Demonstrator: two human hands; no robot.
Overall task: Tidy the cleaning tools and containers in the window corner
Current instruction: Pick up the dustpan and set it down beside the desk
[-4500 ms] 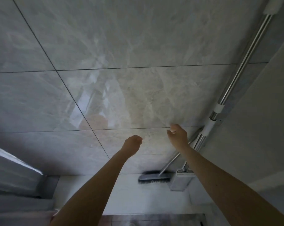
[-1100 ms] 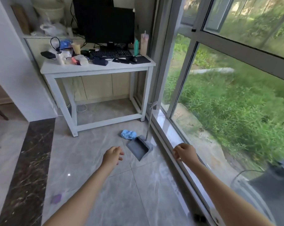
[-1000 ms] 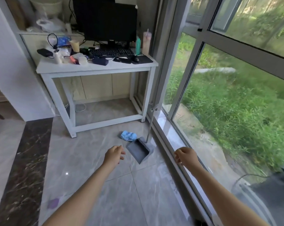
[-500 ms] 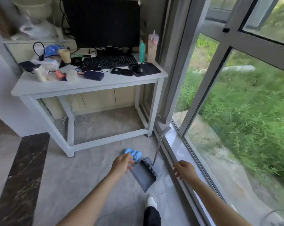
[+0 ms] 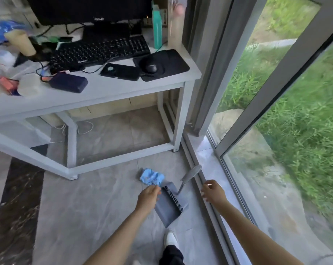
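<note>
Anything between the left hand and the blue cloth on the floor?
Nothing visible: the left hand has its fingertips at the near edge of the crumpled blue cloth; the grey plastic dustpan lies just right of it.

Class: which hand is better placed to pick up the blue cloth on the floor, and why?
Left. The left hand reaches to the blue cloth; the right hand hovers near the window sill, beyond the dustpan.
</note>
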